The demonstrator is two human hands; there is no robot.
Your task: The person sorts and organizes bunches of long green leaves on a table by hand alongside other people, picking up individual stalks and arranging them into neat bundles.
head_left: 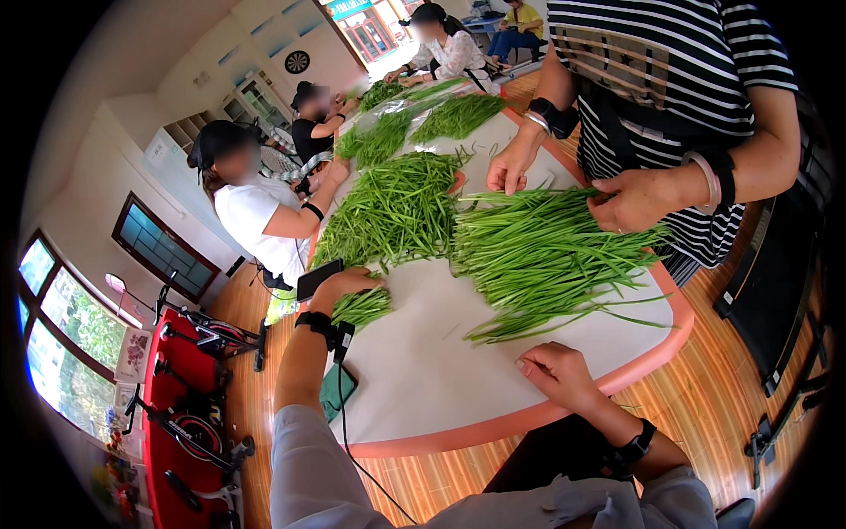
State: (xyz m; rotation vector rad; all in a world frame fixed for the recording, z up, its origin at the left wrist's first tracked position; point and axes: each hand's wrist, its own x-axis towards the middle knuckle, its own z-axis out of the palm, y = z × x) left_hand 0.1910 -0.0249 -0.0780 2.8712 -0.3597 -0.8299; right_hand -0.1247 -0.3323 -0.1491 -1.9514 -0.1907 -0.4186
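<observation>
My left hand (346,286) is closed over a small bunch of green chive-like stalks (363,308) at the table's left side, the cut ends pointing right. Close to the near edge, my right hand (559,374) hovers or rests with its fingers curled together; whether anything thin is between them is hidden. A neatly laid pile of long green stalks (538,256) lies beyond it. Left of that pile, a looser heap of stalks (397,203) spreads across the white table (423,370).
A person in a striped shirt (652,115) stands across at the right, both hands at the laid pile. A person in white (256,212) sits at the left. A dark phone-like device (319,279) and a green cloth-like item (337,391) are near my left wrist. Exercise bikes (198,432) stand left.
</observation>
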